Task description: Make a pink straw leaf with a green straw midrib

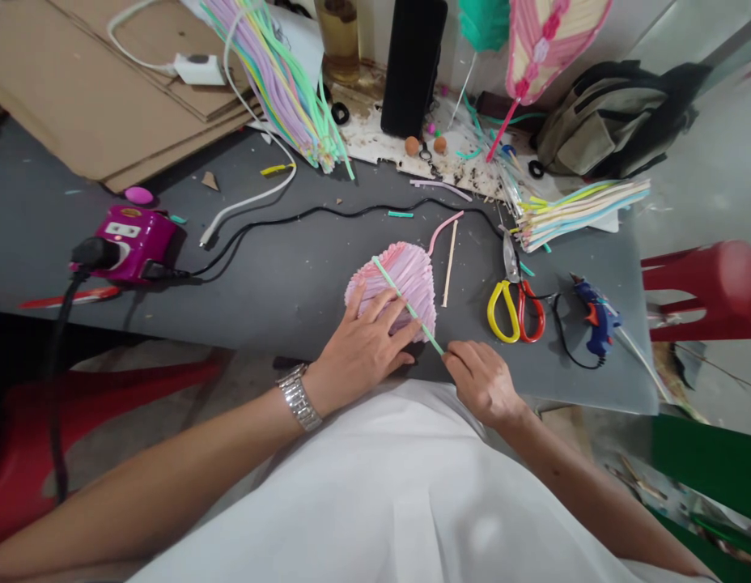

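A pink and lilac ribbed piece (412, 271) lies on the grey table near its front edge. My left hand (363, 344) rests on its lower part with the fingers spread flat. A pale green stem (395, 285) crosses the piece diagonally, passing by my left fingertips. Its lower end is in the closed fingers of my right hand (480, 376), just off the piece's lower right side. A pink stem (441, 231) curves up from the piece's top right, and a thin beige stick (450, 263) lies to its right.
Yellow-and-red-handled scissors (512, 295) and a blue glue gun (599, 317) lie to the right. A magenta power socket (133, 243) stands left, its black cable (327, 209) crossing behind the piece. Stem bundles (284, 89), cardboard (108, 89), a phone (413, 65) and a bag (618, 121) are at the back.
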### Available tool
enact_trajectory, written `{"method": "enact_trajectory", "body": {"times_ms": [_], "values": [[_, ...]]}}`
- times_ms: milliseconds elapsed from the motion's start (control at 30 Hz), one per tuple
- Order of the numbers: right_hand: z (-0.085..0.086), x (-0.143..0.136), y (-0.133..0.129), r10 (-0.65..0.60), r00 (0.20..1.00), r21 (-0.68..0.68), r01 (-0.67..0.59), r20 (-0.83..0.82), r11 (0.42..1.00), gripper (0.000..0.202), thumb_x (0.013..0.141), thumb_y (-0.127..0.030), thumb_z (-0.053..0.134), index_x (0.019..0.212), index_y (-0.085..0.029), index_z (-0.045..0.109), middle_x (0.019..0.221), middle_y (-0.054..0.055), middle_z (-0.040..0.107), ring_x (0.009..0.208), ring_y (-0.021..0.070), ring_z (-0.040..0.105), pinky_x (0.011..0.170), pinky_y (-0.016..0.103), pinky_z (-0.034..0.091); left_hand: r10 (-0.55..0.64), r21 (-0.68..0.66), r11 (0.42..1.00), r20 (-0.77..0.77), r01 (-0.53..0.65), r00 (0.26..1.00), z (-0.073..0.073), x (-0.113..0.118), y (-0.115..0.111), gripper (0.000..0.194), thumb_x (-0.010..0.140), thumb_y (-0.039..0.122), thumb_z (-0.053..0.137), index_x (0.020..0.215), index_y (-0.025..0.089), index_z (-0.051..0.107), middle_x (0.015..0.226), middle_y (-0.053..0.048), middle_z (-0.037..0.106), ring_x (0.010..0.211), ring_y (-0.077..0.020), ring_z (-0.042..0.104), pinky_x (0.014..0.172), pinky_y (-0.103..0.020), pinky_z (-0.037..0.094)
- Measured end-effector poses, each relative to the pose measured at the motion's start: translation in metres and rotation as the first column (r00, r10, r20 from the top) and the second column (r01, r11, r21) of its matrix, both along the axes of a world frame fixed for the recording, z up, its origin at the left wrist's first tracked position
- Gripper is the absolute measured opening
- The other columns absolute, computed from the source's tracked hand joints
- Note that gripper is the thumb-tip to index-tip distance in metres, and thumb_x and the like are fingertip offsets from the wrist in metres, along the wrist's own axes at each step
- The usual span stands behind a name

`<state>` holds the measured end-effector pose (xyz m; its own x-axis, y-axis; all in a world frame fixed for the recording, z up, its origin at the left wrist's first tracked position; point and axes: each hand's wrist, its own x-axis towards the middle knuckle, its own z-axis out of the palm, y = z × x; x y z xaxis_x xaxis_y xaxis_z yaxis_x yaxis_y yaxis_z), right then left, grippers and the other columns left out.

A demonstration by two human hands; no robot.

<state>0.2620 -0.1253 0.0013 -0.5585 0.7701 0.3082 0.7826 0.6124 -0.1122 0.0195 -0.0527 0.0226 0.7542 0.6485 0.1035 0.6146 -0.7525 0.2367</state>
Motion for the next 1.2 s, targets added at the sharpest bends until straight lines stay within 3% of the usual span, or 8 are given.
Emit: {"method": "enact_trajectory", "body": {"times_ms": [133, 333, 633, 967, 1200], "values": [[0.000, -0.001, 0.000, -0.013, 1.000, 0.012, 0.013, -0.001, 1.000, 0.030, 0.099, -0.005, 0.048, 0.077, -0.018, 0.062, 0.085, 0.008, 0.064, 0.075, 0.0181, 0.050, 0.065, 0.034, 0.033, 0.011, 0.018, 1.000, 0.004, -0.011, 1.000, 0.000, 0.004, -0.003, 0.043, 0.096, 0.045, 0.064, 0.130, 0.019, 0.064, 0.141, -0.017, 0.057, 0.136, -0.0351, 0.046, 0.120, -0.061, 0.025], [0.000, -0.002, -0.001, -0.021, 1.000, 0.017, 0.021, -0.010, 1.000, 0.027, 0.099, -0.005, 0.050, 0.079, -0.017, 0.062, 0.086, 0.008, 0.065, 0.075, 0.0182, 0.051, 0.066, 0.034, 0.034, -0.061, 0.019, 0.998, -0.001, 0.061, 0.998, 0.001, 0.010, -0.007, 0.054, 0.096, 0.046, 0.064, 0.133, 0.008, 0.058, 0.136, -0.018, 0.062, 0.135, -0.0305, 0.048, 0.120, -0.048, 0.028], [-0.003, -0.002, -0.003, -0.037, 0.999, -0.007, 0.037, -0.012, 0.999, 0.027, 0.099, -0.007, 0.051, 0.077, -0.018, 0.061, 0.087, 0.008, 0.066, 0.076, 0.0183, 0.051, 0.068, 0.034, 0.034, -0.041, -0.015, 0.999, 0.028, 0.041, 0.999, -0.003, 0.009, -0.012, 0.042, 0.095, 0.039, 0.067, 0.132, 0.018, 0.061, 0.137, -0.016, 0.061, 0.135, -0.0332, 0.049, 0.120, -0.057, 0.027], [-0.001, -0.002, -0.002, -0.039, 0.999, -0.008, 0.039, -0.003, 0.999, 0.030, 0.100, -0.008, 0.050, 0.074, -0.018, 0.061, 0.086, 0.007, 0.064, 0.074, 0.0179, 0.050, 0.067, 0.034, 0.035, -0.046, -0.002, 0.999, -0.013, 0.046, 0.999, 0.002, 0.011, -0.012, 0.032, 0.101, 0.030, 0.056, 0.130, 0.018, 0.062, 0.137, -0.016, 0.062, 0.135, -0.0341, 0.050, 0.119, -0.060, 0.029], [-0.001, -0.002, -0.002, -0.061, 0.996, -0.023, 0.059, -0.067, 0.998, 0.031, 0.099, -0.002, 0.043, 0.082, -0.017, 0.064, 0.087, 0.008, 0.066, 0.077, 0.0181, 0.053, 0.069, 0.033, 0.037, -0.046, -0.018, 0.999, -0.009, 0.046, 0.999, 0.001, 0.010, -0.016, 0.045, 0.095, 0.036, 0.066, 0.137, 0.019, 0.060, 0.142, -0.018, 0.059, 0.137, -0.0370, 0.047, 0.120, -0.063, 0.027]]}}
